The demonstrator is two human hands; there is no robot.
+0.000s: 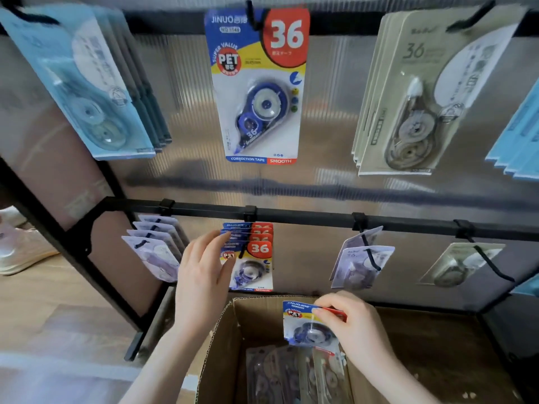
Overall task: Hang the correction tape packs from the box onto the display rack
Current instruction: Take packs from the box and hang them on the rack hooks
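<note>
**Both hands raised: left at hung stock, right pinching a pack**

Left hand: forearm enters from lower left and reaches up and forward. Back of the hand faces the camera. Fingers are extended, the tips touching the left edge of the hanging row of blue, yellow and red carded correction tape packs.

Right hand: forearm enters from lower right. Fingers are curled, thumb and fingertips pinching the top of a single blue, yellow and red carded correction tape pack, held upright.

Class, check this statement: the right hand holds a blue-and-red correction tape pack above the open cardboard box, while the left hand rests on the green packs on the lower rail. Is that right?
Not quite. In the head view the left hand touches the blue-and-red packs on the lower rail, not green ones. The right hand does hold a matching pack above the cardboard box.
</note>
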